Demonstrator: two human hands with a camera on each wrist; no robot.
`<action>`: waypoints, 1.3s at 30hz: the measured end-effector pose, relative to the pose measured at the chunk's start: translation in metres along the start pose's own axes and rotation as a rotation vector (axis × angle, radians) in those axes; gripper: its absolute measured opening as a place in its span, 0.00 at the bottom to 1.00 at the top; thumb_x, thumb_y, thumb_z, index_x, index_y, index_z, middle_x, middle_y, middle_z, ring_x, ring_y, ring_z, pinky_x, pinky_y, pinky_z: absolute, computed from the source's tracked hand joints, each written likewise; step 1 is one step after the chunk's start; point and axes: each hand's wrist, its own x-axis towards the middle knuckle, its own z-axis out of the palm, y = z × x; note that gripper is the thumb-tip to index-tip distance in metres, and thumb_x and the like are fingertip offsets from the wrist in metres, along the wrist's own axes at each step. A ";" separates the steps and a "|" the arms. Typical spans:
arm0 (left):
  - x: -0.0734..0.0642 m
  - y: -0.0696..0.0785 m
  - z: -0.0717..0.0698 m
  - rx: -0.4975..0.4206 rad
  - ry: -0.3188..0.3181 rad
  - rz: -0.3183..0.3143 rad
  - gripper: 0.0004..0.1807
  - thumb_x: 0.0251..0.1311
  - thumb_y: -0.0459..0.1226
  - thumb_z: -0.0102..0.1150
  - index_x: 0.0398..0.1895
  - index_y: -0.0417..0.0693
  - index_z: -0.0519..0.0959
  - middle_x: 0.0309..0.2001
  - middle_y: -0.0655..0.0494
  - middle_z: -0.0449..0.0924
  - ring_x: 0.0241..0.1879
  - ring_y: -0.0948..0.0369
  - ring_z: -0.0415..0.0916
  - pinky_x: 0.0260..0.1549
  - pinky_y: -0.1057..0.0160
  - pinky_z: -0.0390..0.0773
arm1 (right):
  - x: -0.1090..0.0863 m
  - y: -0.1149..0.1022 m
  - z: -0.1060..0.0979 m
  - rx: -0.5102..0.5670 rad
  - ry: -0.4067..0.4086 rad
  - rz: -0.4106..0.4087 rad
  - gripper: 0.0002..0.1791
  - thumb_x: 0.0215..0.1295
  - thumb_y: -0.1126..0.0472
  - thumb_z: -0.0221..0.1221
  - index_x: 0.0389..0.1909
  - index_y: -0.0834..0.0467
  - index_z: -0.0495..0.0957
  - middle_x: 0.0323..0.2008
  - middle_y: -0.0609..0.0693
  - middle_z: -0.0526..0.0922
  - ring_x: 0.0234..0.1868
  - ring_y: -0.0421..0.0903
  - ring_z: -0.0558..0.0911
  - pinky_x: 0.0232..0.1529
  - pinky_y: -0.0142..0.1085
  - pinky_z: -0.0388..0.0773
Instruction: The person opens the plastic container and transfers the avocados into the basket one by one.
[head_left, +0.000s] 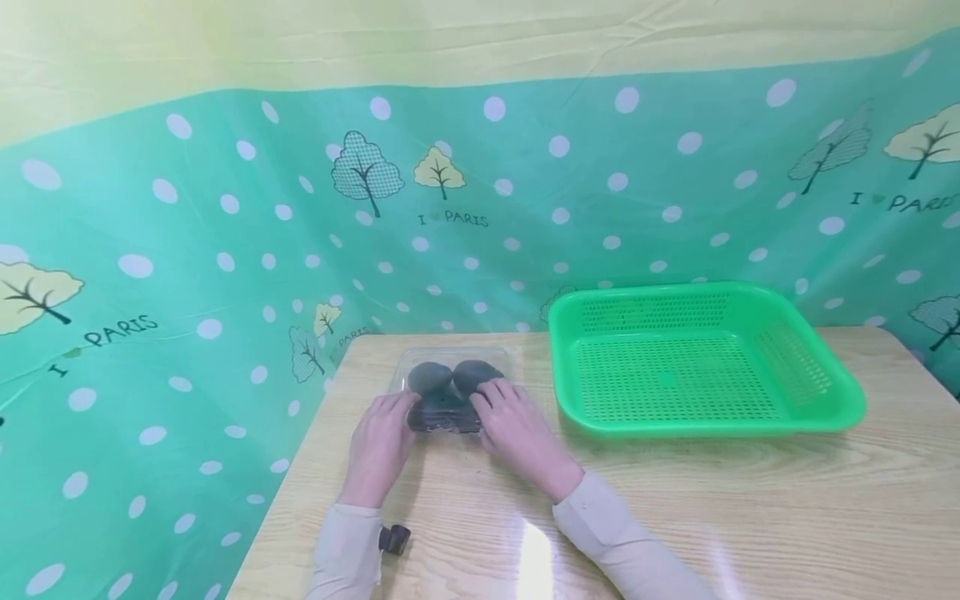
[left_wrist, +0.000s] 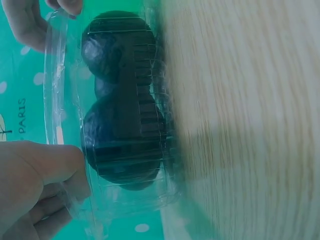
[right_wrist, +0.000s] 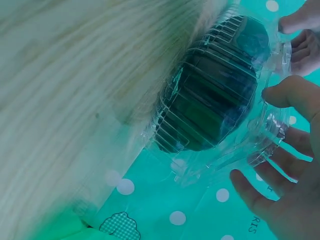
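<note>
A clear plastic clamshell box (head_left: pixel 401 375) stands at the table's left part, with dark, rounded avocado-like fruits (head_left: pixel 431 377) inside. Ribbed plastic covers them in both wrist views. My left hand (head_left: pixel 381 437) pinches the box's rim at its left side; in the left wrist view the thumb (left_wrist: pixel 67 162) lies on the rim with the fingers curled behind. From the other side my right hand (head_left: pixel 517 429) holds the edge. The right wrist view shows its thumb (right_wrist: pixel 282 94) at the rim and the other fingers spread on the rim's far side.
A green perforated plastic basket (head_left: pixel 667 425) stands right of the box, near the back of the wooden table (head_left: pixel 465 517). A polka-dot cloth (head_left: pixel 450 275) hangs behind and at the left. A small black device (head_left: pixel 394 539) sits at the left cuff.
</note>
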 end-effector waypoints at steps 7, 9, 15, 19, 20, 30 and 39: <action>0.001 -0.001 0.000 -0.008 0.019 0.005 0.28 0.43 0.22 0.69 0.52 0.45 0.80 0.52 0.47 0.83 0.52 0.50 0.78 0.53 0.52 0.80 | 0.001 -0.005 0.003 -0.059 -0.027 -0.004 0.20 0.58 0.69 0.61 0.54 0.60 0.77 0.53 0.54 0.78 0.56 0.53 0.75 0.58 0.44 0.77; 0.001 -0.001 0.000 -0.011 0.022 0.008 0.28 0.43 0.22 0.70 0.52 0.45 0.81 0.52 0.47 0.83 0.51 0.50 0.78 0.53 0.52 0.80 | 0.001 -0.006 0.004 -0.059 -0.033 0.001 0.22 0.57 0.72 0.60 0.54 0.60 0.77 0.53 0.54 0.78 0.56 0.53 0.75 0.58 0.45 0.77; 0.000 -0.003 -0.001 -0.017 0.023 0.031 0.30 0.41 0.22 0.71 0.53 0.45 0.80 0.53 0.46 0.83 0.52 0.50 0.78 0.54 0.51 0.80 | 0.000 -0.008 0.006 -0.044 -0.068 0.032 0.23 0.57 0.72 0.59 0.56 0.59 0.75 0.54 0.53 0.76 0.58 0.52 0.73 0.60 0.47 0.75; 0.001 -0.004 -0.002 -0.016 0.024 0.050 0.30 0.41 0.22 0.71 0.53 0.44 0.80 0.53 0.45 0.82 0.52 0.49 0.78 0.53 0.51 0.80 | -0.001 -0.009 0.007 -0.028 -0.071 0.050 0.23 0.59 0.71 0.59 0.57 0.59 0.75 0.54 0.52 0.76 0.58 0.52 0.73 0.62 0.49 0.73; 0.001 -0.004 -0.002 -0.014 0.022 0.053 0.30 0.41 0.22 0.71 0.53 0.44 0.80 0.53 0.46 0.82 0.52 0.49 0.78 0.53 0.51 0.80 | -0.001 -0.009 0.006 -0.020 -0.070 0.055 0.23 0.59 0.71 0.59 0.57 0.59 0.75 0.53 0.52 0.76 0.58 0.53 0.73 0.63 0.50 0.73; 0.006 -0.004 -0.008 -0.005 0.023 0.051 0.28 0.40 0.23 0.72 0.50 0.45 0.82 0.49 0.46 0.85 0.46 0.49 0.80 0.46 0.51 0.83 | 0.000 -0.013 0.004 0.016 -0.052 0.094 0.24 0.58 0.71 0.61 0.58 0.59 0.73 0.55 0.54 0.76 0.61 0.54 0.72 0.67 0.58 0.67; 0.018 -0.007 -0.022 -0.015 -0.061 0.034 0.22 0.42 0.26 0.73 0.44 0.44 0.84 0.42 0.48 0.87 0.40 0.50 0.82 0.40 0.51 0.84 | 0.001 -0.012 0.005 0.009 -0.089 0.088 0.33 0.58 0.61 0.67 0.65 0.57 0.68 0.63 0.54 0.73 0.67 0.54 0.68 0.69 0.60 0.63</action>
